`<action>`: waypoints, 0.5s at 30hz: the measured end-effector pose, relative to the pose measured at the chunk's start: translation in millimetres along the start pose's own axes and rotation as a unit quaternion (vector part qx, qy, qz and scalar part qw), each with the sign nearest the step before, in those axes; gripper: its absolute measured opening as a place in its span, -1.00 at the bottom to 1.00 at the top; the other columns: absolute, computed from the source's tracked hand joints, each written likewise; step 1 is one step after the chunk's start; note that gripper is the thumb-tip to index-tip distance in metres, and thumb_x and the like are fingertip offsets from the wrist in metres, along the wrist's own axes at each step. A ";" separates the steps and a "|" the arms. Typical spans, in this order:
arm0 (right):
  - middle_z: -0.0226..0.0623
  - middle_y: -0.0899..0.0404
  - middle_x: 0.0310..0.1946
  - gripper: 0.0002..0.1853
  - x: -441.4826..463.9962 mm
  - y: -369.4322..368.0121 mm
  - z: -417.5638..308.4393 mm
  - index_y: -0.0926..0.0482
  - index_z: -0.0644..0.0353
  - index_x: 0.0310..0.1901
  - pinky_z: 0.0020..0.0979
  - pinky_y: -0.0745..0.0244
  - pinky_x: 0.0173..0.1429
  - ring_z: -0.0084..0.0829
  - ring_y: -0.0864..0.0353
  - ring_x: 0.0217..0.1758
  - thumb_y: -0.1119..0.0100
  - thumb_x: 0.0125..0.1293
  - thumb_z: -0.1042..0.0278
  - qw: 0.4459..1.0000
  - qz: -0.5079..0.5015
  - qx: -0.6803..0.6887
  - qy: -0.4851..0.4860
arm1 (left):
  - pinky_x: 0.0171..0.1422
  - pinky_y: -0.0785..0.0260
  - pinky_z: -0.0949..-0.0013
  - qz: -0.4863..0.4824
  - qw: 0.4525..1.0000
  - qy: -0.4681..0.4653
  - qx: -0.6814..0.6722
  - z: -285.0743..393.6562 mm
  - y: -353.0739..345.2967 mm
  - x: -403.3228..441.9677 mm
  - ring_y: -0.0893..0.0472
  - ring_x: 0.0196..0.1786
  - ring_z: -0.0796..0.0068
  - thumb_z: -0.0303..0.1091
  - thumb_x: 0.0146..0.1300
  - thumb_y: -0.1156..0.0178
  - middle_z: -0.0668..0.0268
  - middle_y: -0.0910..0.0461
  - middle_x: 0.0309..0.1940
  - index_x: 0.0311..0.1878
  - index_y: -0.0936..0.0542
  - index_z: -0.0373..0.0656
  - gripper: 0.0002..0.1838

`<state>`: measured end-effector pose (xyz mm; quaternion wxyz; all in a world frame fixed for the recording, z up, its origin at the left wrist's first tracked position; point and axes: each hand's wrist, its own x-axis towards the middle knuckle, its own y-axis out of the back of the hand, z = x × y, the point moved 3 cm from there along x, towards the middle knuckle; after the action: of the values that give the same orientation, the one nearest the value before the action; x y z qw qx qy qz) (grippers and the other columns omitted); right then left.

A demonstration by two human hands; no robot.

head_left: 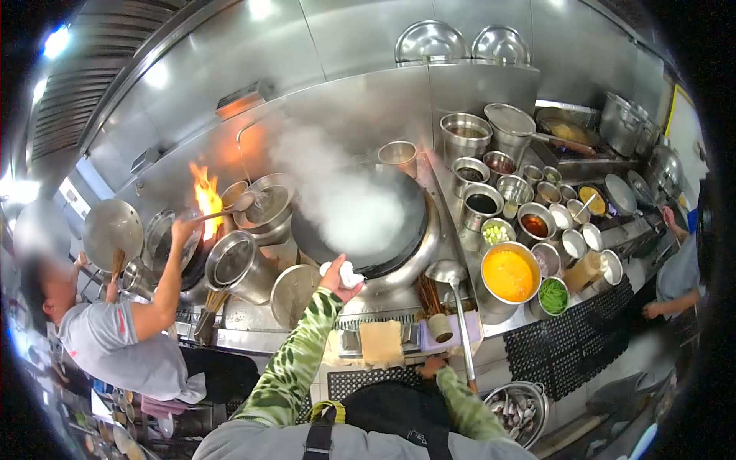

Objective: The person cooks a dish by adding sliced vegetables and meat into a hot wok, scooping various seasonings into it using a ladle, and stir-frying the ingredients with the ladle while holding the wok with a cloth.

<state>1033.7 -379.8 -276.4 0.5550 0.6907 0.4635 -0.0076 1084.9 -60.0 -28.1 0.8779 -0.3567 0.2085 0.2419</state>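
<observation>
My left hand is closed around a folded white cloth at the near left rim of a large dark wok. Whether the rim itself is pinched through the cloth, I cannot make out. Thick steam or smoke rises from the wok and hides much of its inside. My right hand is low by the counter's front edge, left of the handle of a long ladle. Its fingers are mostly hidden. A bamboo brush lies just above that hand, and a tan folded cloth hangs to its left.
Left, a co-worker holds a ladle near tall flames. Right stand a pot of yellow liquid, chopped greens and several sauce pots. A bowl of fish-like pieces sits below. Another person stands far right.
</observation>
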 end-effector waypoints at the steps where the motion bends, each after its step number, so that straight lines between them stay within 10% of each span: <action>1: 0.07 -0.63 -0.16 -0.56 -37.4 10.9 -12.9 -0.66 0.26 -0.10 -0.09 -0.44 0.10 -0.04 -0.61 0.02 -0.09 0.32 0.00 0.996 0.046 0.066 0.024 | -0.19 -0.51 0.11 0.020 1.000 0.011 0.008 1.5 -5.0 -3.0 -0.55 -0.18 0.19 0.09 0.15 -0.31 0.29 -0.55 -0.27 -0.20 -0.52 0.09 -0.65; 3: 0.04 -0.64 -0.18 -0.55 -113.4 48.4 -36.7 -0.66 0.28 -0.04 -0.09 -0.44 0.10 0.01 -0.61 -0.01 -0.19 0.26 0.03 0.948 0.090 0.298 0.068 | -0.25 -0.49 0.08 0.054 0.998 0.027 0.004 1.1 -2.1 0.1 -0.56 -0.23 0.18 0.00 0.16 -0.27 0.30 -0.56 -0.32 -0.20 -0.52 0.07 -0.72; 6: 0.02 -0.60 -0.42 -0.69 -206.3 98.8 -58.7 -0.63 0.35 -0.26 -0.04 -0.48 -0.06 0.07 -0.60 -0.28 -0.26 0.22 0.19 0.847 0.507 0.159 0.011 | -0.43 -0.49 0.07 0.062 0.997 0.050 0.005 -5.2 14.0 35.8 -0.61 -0.33 0.16 -0.16 0.21 -0.13 0.26 -0.58 -0.38 -0.20 -0.52 0.01 -0.83; 8: 0.01 -0.57 -0.47 -0.75 -217.7 93.0 -39.7 -0.59 0.35 -0.30 -0.07 -0.48 -0.12 0.06 -0.58 -0.32 -0.28 0.20 0.28 0.811 0.578 0.070 -0.053 | -0.44 -0.50 0.06 0.072 0.996 0.054 0.007 -10.0 12.4 42.2 -0.63 -0.33 0.17 -0.18 0.20 -0.12 0.27 -0.58 -0.39 -0.20 -0.53 0.01 -0.84; 12: -0.14 -0.50 -0.59 -0.83 -186.0 16.4 47.3 -0.52 0.31 -0.36 -0.20 -0.46 -0.38 -0.15 -0.52 -0.54 -0.28 0.17 0.39 0.790 0.317 0.500 -0.160 | -0.56 -0.54 0.19 0.058 0.998 0.014 0.005 -14.1 7.8 41.3 -0.64 -0.38 0.27 -0.14 0.27 -0.06 0.30 -0.60 -0.42 -0.20 -0.51 -0.04 -0.80; 13: -0.28 -0.48 -0.63 -0.85 -165.4 -11.9 93.3 -0.51 0.28 -0.34 -0.33 -0.38 -0.55 -0.42 -0.47 -0.65 -0.28 0.20 0.43 0.832 0.425 0.339 -0.112 | -0.45 -0.54 0.11 0.064 0.998 0.006 -0.015 -15.4 8.6 41.1 -0.63 -0.30 0.22 -0.17 0.22 -0.11 0.29 -0.60 -0.36 -0.17 -0.52 -0.01 -0.81; 15: -0.37 -0.41 -0.68 -0.85 -207.6 57.6 8.8 -0.44 0.25 -0.40 -0.43 -0.29 -0.66 -0.54 -0.39 -0.73 -0.23 0.23 0.45 0.767 0.379 0.505 -0.115 | -0.29 -0.52 0.01 0.069 0.995 0.003 -0.069 -15.3 5.6 32.7 -0.61 -0.20 0.18 -0.21 0.16 -0.18 0.25 -0.61 -0.26 -0.13 -0.52 0.00 -0.77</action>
<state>957.1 -515.1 -127.0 0.1335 0.9847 0.0259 -0.1088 1104.7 -58.7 -58.7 0.8318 -0.4023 0.2175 0.3147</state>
